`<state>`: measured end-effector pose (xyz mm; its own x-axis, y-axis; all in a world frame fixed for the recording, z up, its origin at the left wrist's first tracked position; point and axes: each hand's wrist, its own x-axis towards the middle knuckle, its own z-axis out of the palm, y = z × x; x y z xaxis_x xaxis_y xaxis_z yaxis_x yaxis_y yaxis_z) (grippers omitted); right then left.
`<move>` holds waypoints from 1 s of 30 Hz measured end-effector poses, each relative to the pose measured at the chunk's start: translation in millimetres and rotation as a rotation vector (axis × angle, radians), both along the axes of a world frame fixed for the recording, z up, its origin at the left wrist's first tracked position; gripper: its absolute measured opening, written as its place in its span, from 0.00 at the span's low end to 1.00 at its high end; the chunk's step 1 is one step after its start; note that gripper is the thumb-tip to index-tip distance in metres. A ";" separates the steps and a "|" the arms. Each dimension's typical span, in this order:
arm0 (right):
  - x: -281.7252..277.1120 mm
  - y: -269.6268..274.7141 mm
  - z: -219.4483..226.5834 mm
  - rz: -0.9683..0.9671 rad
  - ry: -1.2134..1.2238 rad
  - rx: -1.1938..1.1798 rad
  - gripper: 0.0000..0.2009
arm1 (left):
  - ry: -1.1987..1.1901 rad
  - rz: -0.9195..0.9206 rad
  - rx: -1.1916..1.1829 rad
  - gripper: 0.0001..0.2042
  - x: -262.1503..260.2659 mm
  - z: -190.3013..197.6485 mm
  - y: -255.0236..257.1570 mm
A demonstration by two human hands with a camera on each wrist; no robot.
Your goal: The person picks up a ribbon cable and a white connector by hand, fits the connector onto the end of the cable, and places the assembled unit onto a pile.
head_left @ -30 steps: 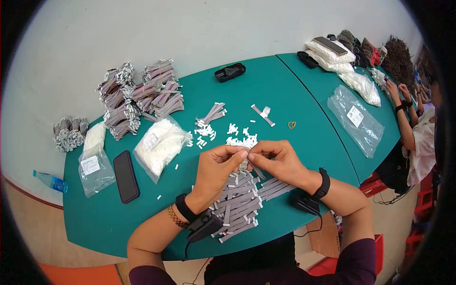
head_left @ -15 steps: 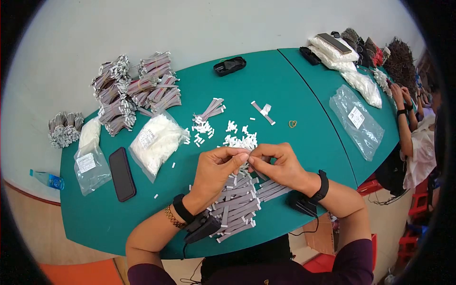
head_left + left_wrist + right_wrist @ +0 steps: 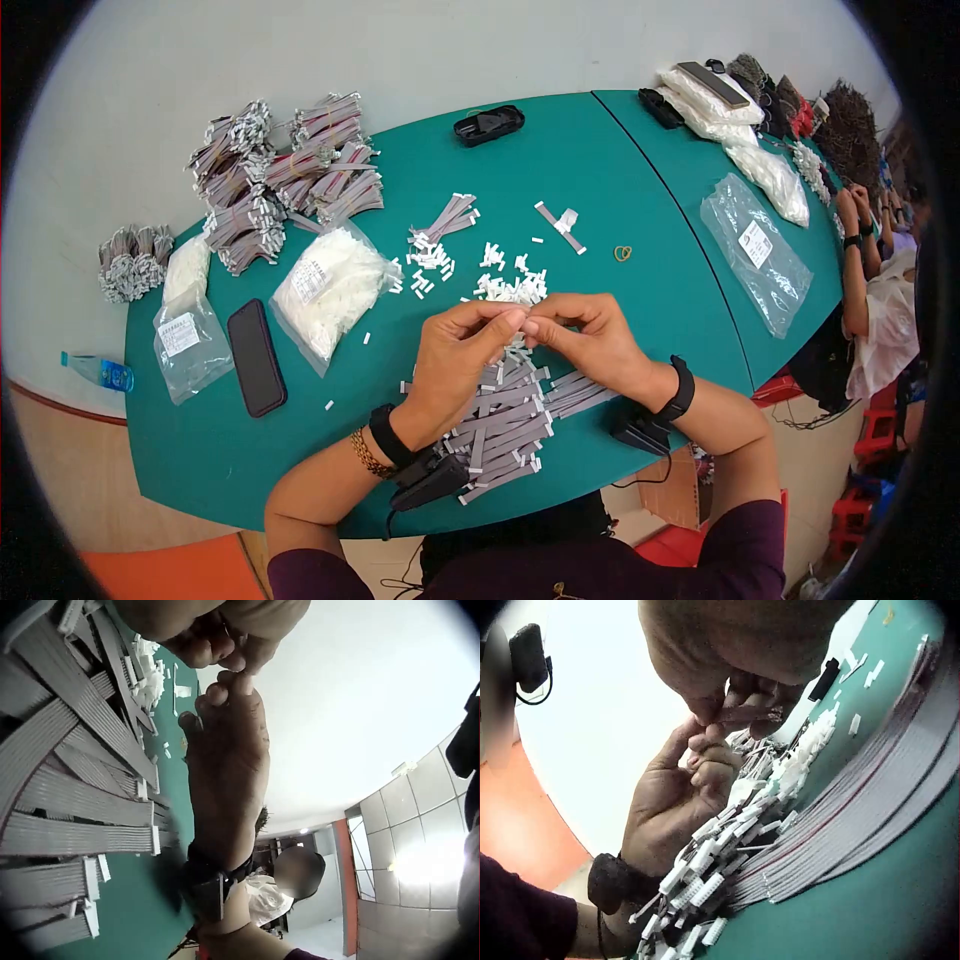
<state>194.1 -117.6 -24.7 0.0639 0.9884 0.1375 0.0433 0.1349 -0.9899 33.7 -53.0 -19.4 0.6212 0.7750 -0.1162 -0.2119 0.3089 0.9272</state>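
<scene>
In the head view my left hand (image 3: pixel 452 365) and right hand (image 3: pixel 598 350) meet fingertip to fingertip over the table. The right wrist view shows a short stretch of grey ribbon cable (image 3: pixel 750 714) pinched in my right hand (image 3: pixel 742 645), its end against the fingertips of my left hand (image 3: pixel 679 795). Thumb and forefinger of the left hand pinch a small white connector at that end, mostly covered by the fingers. Below the hands lies a heap of grey ribbon cables (image 3: pixel 500 430) with white ends; loose white connectors (image 3: pixel 512 287) are scattered just beyond.
On the green table (image 3: pixel 640 310) are a phone (image 3: pixel 257 357), a bag of white pieces (image 3: pixel 328 290), bundled cables (image 3: pixel 240 190) at the back left, a black case (image 3: pixel 489 125) and an empty plastic bag (image 3: pixel 757 250). Another person's arms (image 3: pixel 857 260) are at the right.
Both hands stay together at nearly the same place. The ribbon cable that hung below the right fingers has swung out of sight behind the hands in the head view.
</scene>
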 end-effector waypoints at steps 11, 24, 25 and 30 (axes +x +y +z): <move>0.2 2.0 3.7 -0.104 -0.462 0.322 0.04 | 0.006 -0.019 -0.027 0.06 -1.0 1.4 3.4; 0.6 2.9 5.5 0.063 0.076 -0.118 0.09 | -0.008 -0.023 0.177 0.04 -2.3 2.8 6.0; 0.4 2.4 5.4 0.049 0.021 -0.073 0.09 | -0.005 -0.032 0.183 0.05 -3.1 3.0 6.9; 1.2 1.4 6.6 0.013 -0.165 0.076 0.08 | -0.013 -0.054 0.125 0.05 -2.4 3.2 7.5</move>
<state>195.3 -116.2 -18.1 0.0218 0.9754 0.2192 0.2019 0.2104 -0.9565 31.3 -45.5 -16.2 0.6629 0.7486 -0.0125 -0.2103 0.2022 0.9565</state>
